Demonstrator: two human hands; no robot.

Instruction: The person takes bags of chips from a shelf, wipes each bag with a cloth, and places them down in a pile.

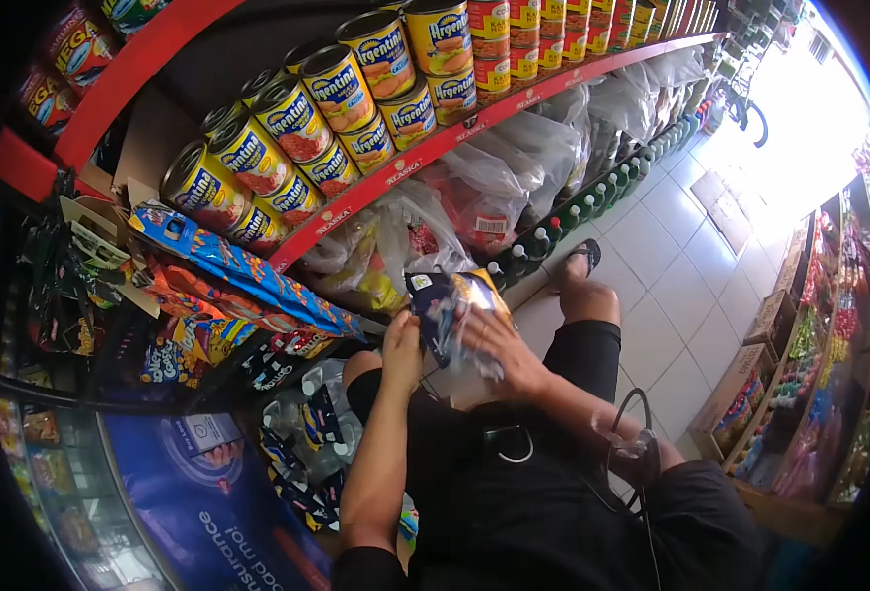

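In front of my lap is a shiny dark blue and yellow packet (pixel 433 300), partly smeared by motion; its label cannot be read. My left hand (pixel 402 345) is closed on the packet's left edge. Across its face lies my right hand (pixel 499 347), with the fingers stretched out and slightly blurred. Clear crumpled plastic shows at the lower part of the packet. Just beyond the packet, plastic bags of goods (pixel 405 241) sit under the red-edged shelf (pixel 415 163).
Yellow cans (pixel 341 89) stand stacked on the shelf. Green bottles (pixel 592 202) line the floor beneath. Hanging snack packs (pixel 243 266) are at my left, with clear bottles and dark packs (pixel 302 433) below. Boxes of goods (pixel 740 394) line the right side of the tiled aisle (pixel 651 276).
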